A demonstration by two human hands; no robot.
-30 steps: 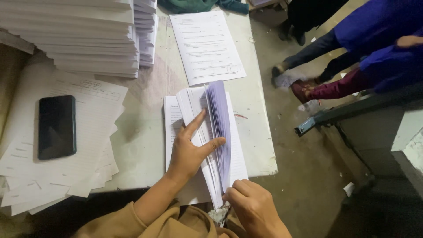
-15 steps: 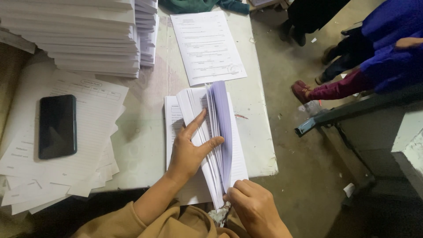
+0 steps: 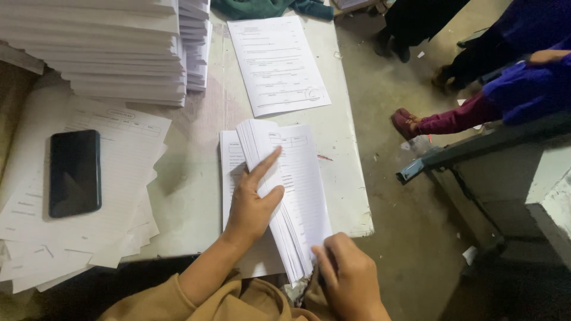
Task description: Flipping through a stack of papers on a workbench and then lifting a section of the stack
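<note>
The left hand lay spread flat on the sheaf; right hand fingers pinched its near corner. Firm downward pressure appeared necessary while leafing.

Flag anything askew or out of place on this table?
Loose sheets under the black phone are fanned unevenly and overhang the table edge. A green cloth lies bunched at the far end. The left hand and right hand hold a sheaf that looks orderly.

Black rectangular phone, dark screen up, lying on loose white sheets at table's left
</note>
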